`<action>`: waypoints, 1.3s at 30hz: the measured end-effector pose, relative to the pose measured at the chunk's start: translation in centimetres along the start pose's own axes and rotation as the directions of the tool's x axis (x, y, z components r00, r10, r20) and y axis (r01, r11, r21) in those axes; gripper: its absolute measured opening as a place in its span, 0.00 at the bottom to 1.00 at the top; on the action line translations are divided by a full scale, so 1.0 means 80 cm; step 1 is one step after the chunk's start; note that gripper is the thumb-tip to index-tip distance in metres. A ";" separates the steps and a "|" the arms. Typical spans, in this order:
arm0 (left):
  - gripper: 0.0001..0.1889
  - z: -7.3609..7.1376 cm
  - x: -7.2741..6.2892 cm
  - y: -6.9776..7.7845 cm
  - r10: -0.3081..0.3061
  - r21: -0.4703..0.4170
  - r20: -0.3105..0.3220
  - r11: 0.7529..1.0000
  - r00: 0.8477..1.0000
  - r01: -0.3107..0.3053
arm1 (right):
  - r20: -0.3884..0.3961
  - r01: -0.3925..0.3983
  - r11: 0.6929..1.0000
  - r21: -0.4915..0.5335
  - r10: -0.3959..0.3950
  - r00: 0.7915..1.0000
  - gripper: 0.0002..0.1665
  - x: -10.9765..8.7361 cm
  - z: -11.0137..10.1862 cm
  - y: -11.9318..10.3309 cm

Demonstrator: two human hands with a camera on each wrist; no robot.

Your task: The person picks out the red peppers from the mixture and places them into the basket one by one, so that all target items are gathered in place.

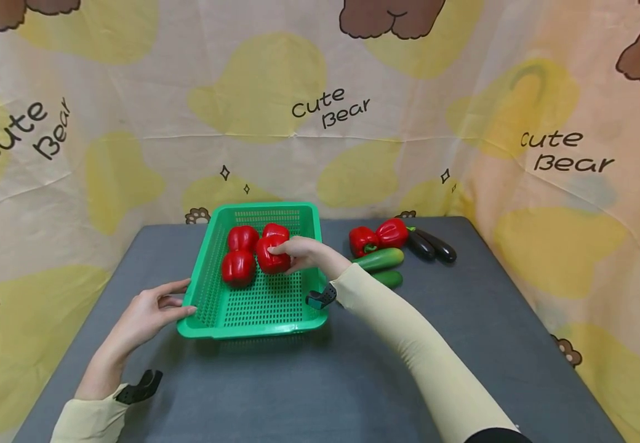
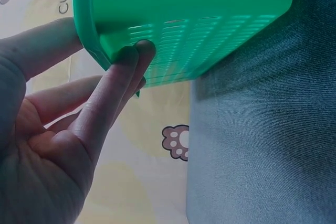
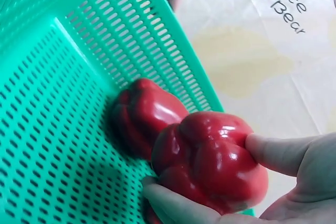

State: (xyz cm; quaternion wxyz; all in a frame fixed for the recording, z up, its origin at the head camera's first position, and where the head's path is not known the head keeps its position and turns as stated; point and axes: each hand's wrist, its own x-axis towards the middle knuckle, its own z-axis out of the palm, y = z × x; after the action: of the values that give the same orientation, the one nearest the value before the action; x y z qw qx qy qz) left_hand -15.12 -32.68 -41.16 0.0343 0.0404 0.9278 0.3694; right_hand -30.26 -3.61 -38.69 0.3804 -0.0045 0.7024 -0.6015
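Observation:
A green plastic basket (image 1: 253, 329) with slotted walls stands on the grey table. My left hand (image 1: 145, 314) holds its left rim, thumb and fingers on either side of the edge; in the left wrist view fingers (image 2: 107, 98) lie against the outer wall. Inside the basket, my right hand (image 1: 303, 252) grips a red bell pepper (image 3: 215, 163) between thumb and fingers. Three other red bell peppers are in the basket: one at the back left (image 1: 242, 238), one in front of it (image 1: 239, 268), and one just behind the held pepper (image 1: 276, 231).
Right of the basket lie two red bell peppers (image 1: 392, 233), two green cucumbers (image 1: 380, 259), partly hidden by the right arm, and two dark eggplants (image 1: 436, 245). A printed cloth (image 1: 276, 92) hangs behind the table and along its sides.

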 end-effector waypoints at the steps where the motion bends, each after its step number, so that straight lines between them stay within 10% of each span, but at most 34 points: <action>1: 0.38 0.000 0.000 0.000 0.002 -0.003 0.000 1.000 1.000 -0.002 | -0.006 -0.001 1.000 0.005 0.001 1.000 0.33 0.003 0.002 0.001; 39: 0.37 0.001 -0.002 -0.002 -0.017 -0.027 0.007 0.999 1.000 0.017 | -0.176 -0.169 0.986 -0.008 0.165 0.971 0.47 0.068 0.011 0.033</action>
State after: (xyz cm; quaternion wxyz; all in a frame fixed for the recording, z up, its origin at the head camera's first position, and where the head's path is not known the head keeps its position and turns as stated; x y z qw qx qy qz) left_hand -14.97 -32.79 -41.32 0.0411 0.0333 0.9228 0.3816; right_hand -32.45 -6.16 -43.76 0.3666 0.1028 0.7376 -0.5576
